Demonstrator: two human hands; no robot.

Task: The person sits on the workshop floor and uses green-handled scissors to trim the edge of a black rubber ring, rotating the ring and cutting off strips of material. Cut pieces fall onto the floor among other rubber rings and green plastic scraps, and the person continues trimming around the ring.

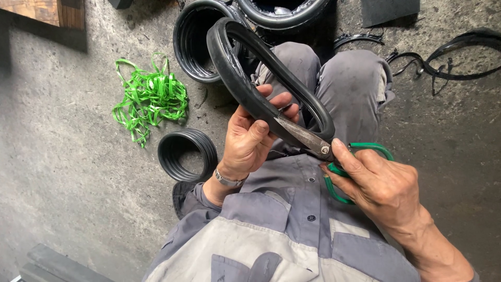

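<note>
- Black rubber hoop (245,83), bent into a long oval, held up over the person's lap; its far end reaches toward the stacked rings at the top of the view.
- Left hand (250,138): fingers wrapped and clamped on the near part of the hoop, thumb on the outer face; a metal wristband (229,180) sits on the wrist.
- Right hand (383,188): fingers closed through and around the green handles of a pair of scissors (318,146), thumb lying along the top near the pivot.
- Scissor blades, dull grey metal, point left and lie against the hoop just beside the left hand's fingers; whether they bite into the rubber cannot be told.
- Grey work trousers, knees (355,78) raised under the hoop; grey two-tone jacket below.
- Small stack of black ribbed rings (187,154) on the concrete floor (62,156), left of the left wrist.
- Larger black rings (195,42) upright behind the hoop.
- Tangle of green plastic strapping (148,96) on the floor, well to the left.
- Black rubber strips and offcuts (449,57) at upper right.
</note>
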